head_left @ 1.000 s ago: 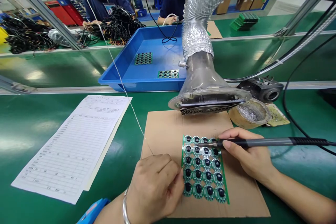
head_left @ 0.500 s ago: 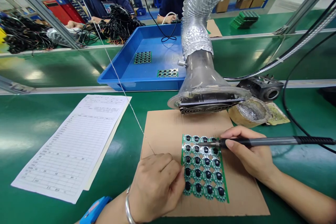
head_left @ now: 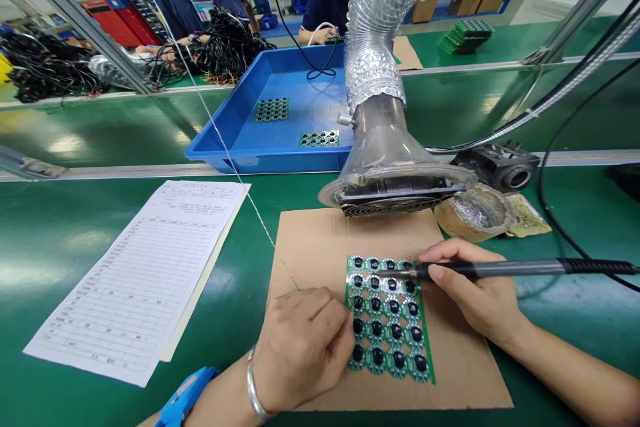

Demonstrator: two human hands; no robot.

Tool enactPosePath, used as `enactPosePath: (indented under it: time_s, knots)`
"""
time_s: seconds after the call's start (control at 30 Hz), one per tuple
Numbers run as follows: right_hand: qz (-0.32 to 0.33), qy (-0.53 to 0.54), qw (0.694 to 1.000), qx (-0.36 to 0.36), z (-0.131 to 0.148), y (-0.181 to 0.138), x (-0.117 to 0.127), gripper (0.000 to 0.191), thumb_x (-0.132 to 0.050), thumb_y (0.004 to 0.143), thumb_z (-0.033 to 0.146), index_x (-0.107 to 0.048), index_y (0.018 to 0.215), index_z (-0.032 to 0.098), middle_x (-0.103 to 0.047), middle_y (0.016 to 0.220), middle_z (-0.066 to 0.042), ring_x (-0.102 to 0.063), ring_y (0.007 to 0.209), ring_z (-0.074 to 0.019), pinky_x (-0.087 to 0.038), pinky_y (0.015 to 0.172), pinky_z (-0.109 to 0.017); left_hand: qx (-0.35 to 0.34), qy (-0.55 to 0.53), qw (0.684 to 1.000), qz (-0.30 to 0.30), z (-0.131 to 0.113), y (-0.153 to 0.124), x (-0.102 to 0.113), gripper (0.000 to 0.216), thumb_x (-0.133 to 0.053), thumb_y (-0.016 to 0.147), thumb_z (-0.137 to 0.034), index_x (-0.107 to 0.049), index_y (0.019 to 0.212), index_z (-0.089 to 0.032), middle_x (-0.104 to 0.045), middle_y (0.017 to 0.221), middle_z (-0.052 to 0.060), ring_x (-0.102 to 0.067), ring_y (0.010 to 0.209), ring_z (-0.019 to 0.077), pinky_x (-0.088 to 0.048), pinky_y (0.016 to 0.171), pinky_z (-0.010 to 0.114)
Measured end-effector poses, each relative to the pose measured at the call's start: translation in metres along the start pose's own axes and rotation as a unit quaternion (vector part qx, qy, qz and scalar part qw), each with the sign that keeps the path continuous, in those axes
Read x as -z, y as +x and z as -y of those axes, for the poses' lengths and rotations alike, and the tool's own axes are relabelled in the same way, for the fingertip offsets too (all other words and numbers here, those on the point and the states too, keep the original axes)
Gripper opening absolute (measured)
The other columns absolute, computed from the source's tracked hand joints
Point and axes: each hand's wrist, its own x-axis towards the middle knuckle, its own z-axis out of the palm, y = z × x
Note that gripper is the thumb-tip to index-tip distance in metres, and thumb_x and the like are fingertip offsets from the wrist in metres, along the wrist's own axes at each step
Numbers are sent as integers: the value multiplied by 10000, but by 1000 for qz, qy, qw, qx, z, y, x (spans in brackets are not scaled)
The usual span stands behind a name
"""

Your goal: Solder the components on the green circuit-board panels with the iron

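A panel of small green circuit boards (head_left: 385, 320) with black round parts lies on a cardboard sheet (head_left: 313, 240). My right hand (head_left: 483, 293) is closed around a soldering iron (head_left: 525, 268), whose metal tip reaches left over the panel's upper rows. At the panel's left edge, my left hand (head_left: 305, 347) is closed in a pinch on a thin strand of solder wire (head_left: 250, 203), which runs down to it from the upper left. The fingertips and the wire's end are hidden behind the hand.
A fume extractor hood (head_left: 400, 180) hangs just beyond the panel. Behind it stands a blue tray (head_left: 235, 160) with two board panels. Papers (head_left: 135, 280) lie at left. A round tub (head_left: 475, 213) and a black holder (head_left: 500, 167) sit at right. Two people work opposite.
My left hand has shifted very slightly up along the panel's edge, the wire moving with it. The iron stays in almost the same place.
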Motion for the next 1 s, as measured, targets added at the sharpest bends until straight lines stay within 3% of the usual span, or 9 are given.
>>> enactPosePath:
  time_s: [0.3, 0.7, 1.0]
  knots:
    - [-19, 20, 1000, -10, -2, -1, -1, 54, -579, 737, 193, -632, 725, 192, -647, 656, -32, -561, 547, -144, -450, 486, -242, -10, 2, 1000, -6, -3, 2, -1, 175, -495, 769, -117, -496, 602, -166, -409, 537, -25, -346, 488, 90, -263, 449, 250]
    - [0, 17, 1000, -12, -3, 0, -1, 59, -576, 739, 166, -628, 732, 192, -620, 627, -12, -535, 528, -127, -417, 475, -231, -11, 13, 1000, 3, 0, 1, -6, 149, -518, 761, -123, -500, 621, -169, -421, 541, -26, -350, 492, 97, -272, 462, 254]
    - [-32, 172, 981, -84, -17, -6, 9, 53, -591, 739, 185, -635, 764, 201, -499, 547, 23, -330, 376, -71, -224, 340, -222, -12, 12, 1000, 0, -5, 5, -9, 129, -522, 769, -132, -508, 645, -167, -451, 557, -18, -369, 510, 101, -288, 476, 250]
